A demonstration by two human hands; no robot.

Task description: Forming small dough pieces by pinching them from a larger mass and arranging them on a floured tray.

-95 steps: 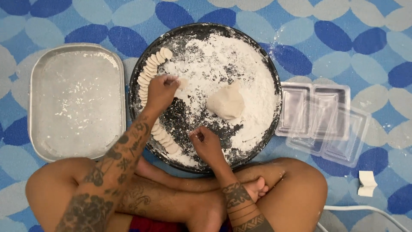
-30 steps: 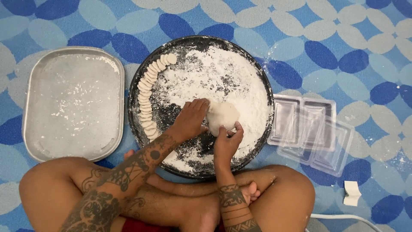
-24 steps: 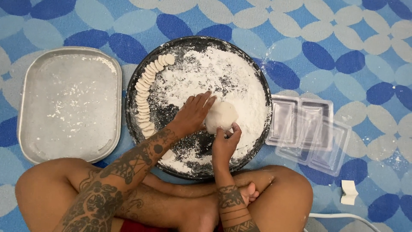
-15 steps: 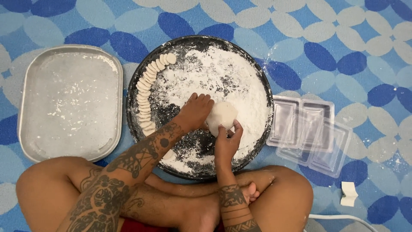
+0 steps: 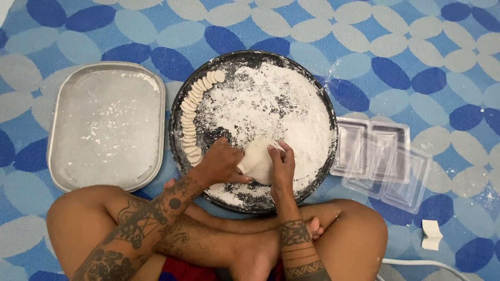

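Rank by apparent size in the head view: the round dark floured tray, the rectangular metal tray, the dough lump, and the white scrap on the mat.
1. Round dark tray, slightly larger than the next.
2. Rectangular metal tray.
3. Dough lump, partly covered by the left hand and right hand.
4. White scrap.

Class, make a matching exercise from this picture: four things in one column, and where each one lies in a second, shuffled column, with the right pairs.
Things:
1. dough lump
2. dough pieces
3. metal tray
4. clear boxes

Places:
A. right of the round pan
B. between left hand and right hand
C. left of the pan
D. in a row along the pan's left rim

Pairs: 1-B, 2-D, 3-C, 4-A
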